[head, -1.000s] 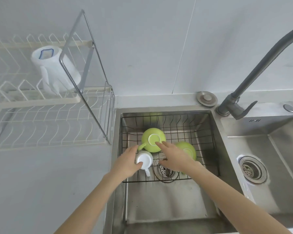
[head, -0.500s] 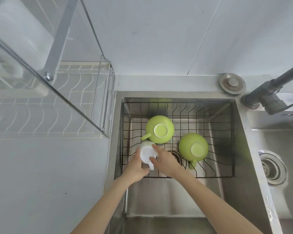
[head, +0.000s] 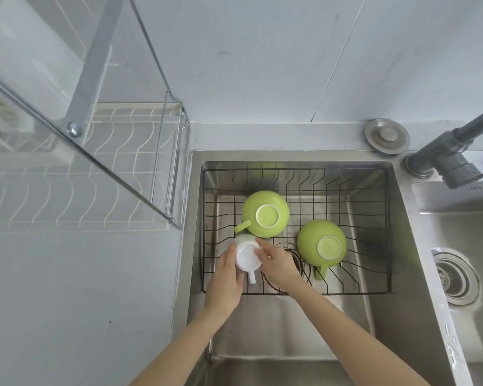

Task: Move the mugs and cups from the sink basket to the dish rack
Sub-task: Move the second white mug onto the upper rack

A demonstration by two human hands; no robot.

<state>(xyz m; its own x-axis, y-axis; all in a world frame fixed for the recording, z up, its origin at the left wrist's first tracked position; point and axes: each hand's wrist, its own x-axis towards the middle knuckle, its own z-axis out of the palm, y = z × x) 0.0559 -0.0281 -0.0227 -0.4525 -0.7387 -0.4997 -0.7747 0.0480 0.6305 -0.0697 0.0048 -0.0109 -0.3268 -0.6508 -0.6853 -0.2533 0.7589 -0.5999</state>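
white mug: small white mug [head: 248, 256] sits upside down near the left edge of the sink basket [head: 296, 170], toward its front-left corner, base facing up, little handle poking toward the front edge. It touches or nearly touches the green mug behind it, hard to call.

left hand: left hand [head: 227, 277] is cupped against the mug's left side, fingers curled round the wall, thumb up near the base.

right hand: right hand [head: 276, 264] presses the opposite side, fingers partly spread, fingertips on the rim of the base. So both hands are closed on the same mug, squeezing it between them.

green mugs: two bigger ones, also upside down. The back green mug [head: 265, 213] is toward the basket's back-left, the right green mug [head: 321, 242] is around the middle, handle pointing to the front edge. Neither is held.

how it'll handle: looks like glazed ceramic, so stiff, chippy, and probably slick if wet (can't tell if it is). Small, so I'd guess fairly light.

where to grab: honestly the sides work, but I'd hook the handle or wrap one hand round the body once it's clear of the wires.

watch out for: knocking it against the back green mug on the way up.

dish rack: white wire dish rack [head: 101, 174] sits on the counter just left of the sink, lower tier bare where it shows.
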